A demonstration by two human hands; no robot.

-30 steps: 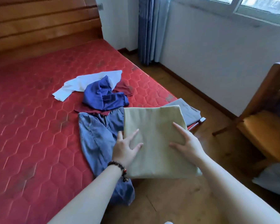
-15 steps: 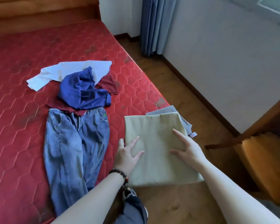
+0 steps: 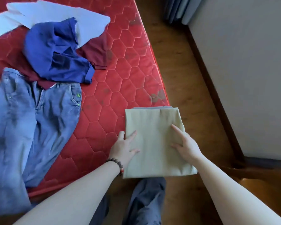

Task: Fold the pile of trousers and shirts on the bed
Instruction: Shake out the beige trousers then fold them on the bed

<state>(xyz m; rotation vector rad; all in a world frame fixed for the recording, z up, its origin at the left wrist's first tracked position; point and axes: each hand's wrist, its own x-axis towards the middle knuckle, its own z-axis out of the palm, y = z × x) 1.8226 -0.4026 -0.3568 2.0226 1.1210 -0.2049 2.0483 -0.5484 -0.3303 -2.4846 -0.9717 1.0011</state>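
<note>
On the bed [image 3: 120,82]: one pair of jeans [image 3: 31,124], three loose shirts [image 3: 55,52] (white, blue, maroon), two folded garments [image 3: 152,143] stacked, beige over grey.

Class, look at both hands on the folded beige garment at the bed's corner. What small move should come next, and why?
Probably lift both hands off and reach for the jeans. The beige garment already lies folded flat over a grey one, with the left hand and right hand resting open on it, while the jeans lie spread unfolded.
</note>
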